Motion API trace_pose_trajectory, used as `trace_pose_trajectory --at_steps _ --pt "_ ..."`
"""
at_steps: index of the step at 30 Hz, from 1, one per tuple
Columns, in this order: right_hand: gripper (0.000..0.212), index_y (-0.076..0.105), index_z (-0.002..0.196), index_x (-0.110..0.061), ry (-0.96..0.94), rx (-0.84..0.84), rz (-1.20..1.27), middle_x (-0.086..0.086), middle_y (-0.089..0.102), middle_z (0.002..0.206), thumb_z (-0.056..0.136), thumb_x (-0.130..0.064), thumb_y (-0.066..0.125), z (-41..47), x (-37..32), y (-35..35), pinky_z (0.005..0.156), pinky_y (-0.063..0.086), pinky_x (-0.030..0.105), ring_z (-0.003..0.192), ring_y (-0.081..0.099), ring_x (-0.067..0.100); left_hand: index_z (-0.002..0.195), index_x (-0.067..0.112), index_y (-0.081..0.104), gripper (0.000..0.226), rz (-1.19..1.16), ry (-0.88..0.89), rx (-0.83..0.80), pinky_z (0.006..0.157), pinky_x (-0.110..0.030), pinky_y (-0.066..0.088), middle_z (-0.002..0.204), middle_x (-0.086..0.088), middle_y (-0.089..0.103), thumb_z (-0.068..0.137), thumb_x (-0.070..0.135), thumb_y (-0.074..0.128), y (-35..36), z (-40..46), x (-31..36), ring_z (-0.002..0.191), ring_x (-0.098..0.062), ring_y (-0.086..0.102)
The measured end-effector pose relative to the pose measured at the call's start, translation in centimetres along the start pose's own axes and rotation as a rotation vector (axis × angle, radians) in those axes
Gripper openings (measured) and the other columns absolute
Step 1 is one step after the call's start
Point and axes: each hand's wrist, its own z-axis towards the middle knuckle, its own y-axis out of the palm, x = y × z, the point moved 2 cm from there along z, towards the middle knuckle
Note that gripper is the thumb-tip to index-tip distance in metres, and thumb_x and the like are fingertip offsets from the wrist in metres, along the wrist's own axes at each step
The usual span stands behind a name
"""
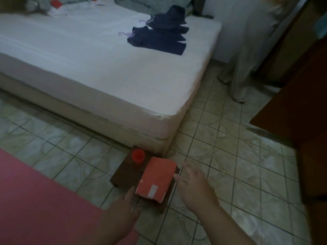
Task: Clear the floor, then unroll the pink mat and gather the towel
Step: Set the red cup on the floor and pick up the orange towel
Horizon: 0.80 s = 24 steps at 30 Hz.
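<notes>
Both hands reached toward low dark wooden tray (127, 174) on tiled floor (230, 165), at six o'clock of white mattress (106, 68). Left hand (122, 214) spread with fingers relaxed, gripping nothing, near tray's seven o'clock edge. Right hand (192, 184) likewise loose and empty, just beside orange cardboard box (156, 179) at its three o'clock. Small red plastic cup (138, 156) stood at box's eleven o'clock. Judged stiff, moderately heavy as loaded; best gripped under opposite edges and kept level, since cup looked light and liable to topple. Pink mat (35, 200) lay flat at tray's eight o'clock. Towel not identifiable.
</notes>
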Motion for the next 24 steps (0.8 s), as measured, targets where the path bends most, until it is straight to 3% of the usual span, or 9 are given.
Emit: trace_pose_trajectory --at_steps 4,9,12,15,20,24 --pt "0.066 0.007 0.148 -0.046 0.013 -0.008 -0.019 0.01 0.018 0.158 0.091 -0.062 0.035 5.6 3.2 7.0 0.112 0.031 0.042 0.143 0.026 0.027 0.151 0.03 0.006 0.074 -0.09 0.039 0.088 0.108 -0.033 0.035 0.149 -0.007 0.036 0.093 0.047 0.047 2.1 7.9 -1.1 0.134 -0.021 0.04" --pt "0.072 -0.007 0.144 -0.053 0.039 0.006 0.04 0.009 0.011 0.159 0.09 -0.061 0.04 13.4 6.8 17.2 0.108 0.037 0.046 0.14 0.033 0.028 0.15 0.039 0.004 0.073 -0.104 0.04 0.066 0.108 -0.04 0.036 0.149 -0.005 0.034 0.09 0.061 0.039 7.8 18.3 -3.9 0.133 -0.021 0.04" --pt "0.077 -0.011 0.142 -0.056 0.059 0.054 0.115 0.007 0.01 0.159 0.088 -0.06 0.044 18.3 8.6 22.9 0.106 0.04 0.047 0.137 0.036 0.028 0.147 0.048 0.002 0.105 -0.111 0.053 -0.01 0.109 -0.042 0.035 0.151 -0.002 0.03 0.057 0.095 0.028 11.5 24.0 -5.9 0.135 -0.02 0.037" --pt "0.083 -0.016 0.141 -0.055 0.121 0.101 0.153 0.008 0.004 0.16 0.086 -0.062 0.045 22.5 10.7 27.4 0.106 0.041 0.046 0.138 0.033 0.032 0.142 0.057 -0.004 0.124 -0.098 0.083 -0.033 0.112 -0.049 0.031 0.156 -0.003 0.019 0.03 0.104 0.022 15.0 29.3 -8.0 0.141 -0.026 0.028" --pt "0.087 -0.01 0.144 -0.051 0.128 0.169 0.227 0.013 0.023 0.15 0.084 -0.059 0.052 26.9 13.4 32.9 0.101 0.041 0.041 0.129 0.044 0.031 0.139 0.06 -0.005 0.122 -0.252 0.166 -0.03 0.113 -0.043 0.031 0.151 -0.003 0.025 0.034 0.099 0.043 19.6 35.6 -10.1 0.138 -0.023 0.031" --pt "0.083 -0.003 0.149 -0.04 0.082 0.165 0.334 0.019 0.02 0.148 0.088 -0.049 0.054 27.8 14.5 36.2 0.11 0.029 0.033 0.136 0.033 0.029 0.14 0.062 0.002 0.118 -0.401 0.323 0.012 0.112 -0.028 0.032 0.153 0.009 0.026 0.043 0.084 0.066 20.8 38.9 -10.5 0.135 -0.007 0.034"
